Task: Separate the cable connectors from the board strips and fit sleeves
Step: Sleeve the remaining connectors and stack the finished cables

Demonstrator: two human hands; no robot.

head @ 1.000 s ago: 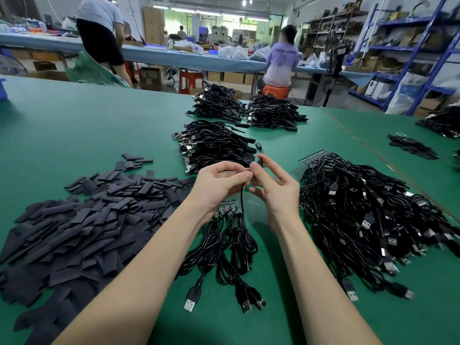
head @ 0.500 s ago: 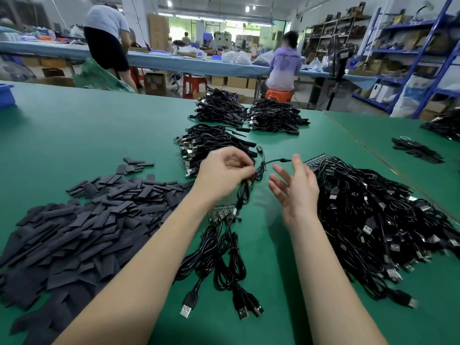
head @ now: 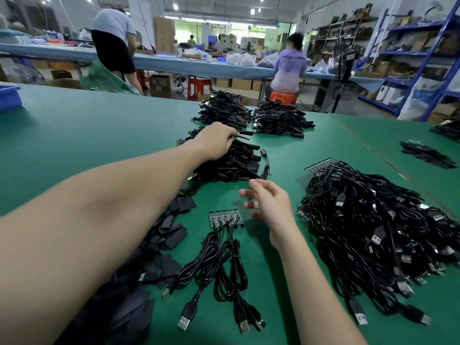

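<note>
My left hand [head: 215, 140] reaches forward over the middle pile of sleeved cables [head: 231, 163]; its curled fingers pinch one sleeved cable end at the pile's top. With fingers spread and holding nothing, my right hand [head: 270, 202] hovers just right of a green board strip [head: 225, 218]. Several black USB cables [head: 219, 265] run from that strip toward me. Flat black sleeves [head: 174, 235] lie in a heap partly hidden under my left forearm. A big pile of unsorted cables [head: 378, 232], with another board strip [head: 319, 165] at its far end, lies to the right.
Two more cable bundles [head: 251, 115] lie at the table's far edge. A blue bin [head: 8, 97] sits far left. A small heap of sleeves [head: 427, 155] rests on the neighbouring table to the right. Two people work at a bench behind.
My left hand carried the cable from in front of me forward onto the middle pile. My right hand let go, opened and dropped toward the board strip.
</note>
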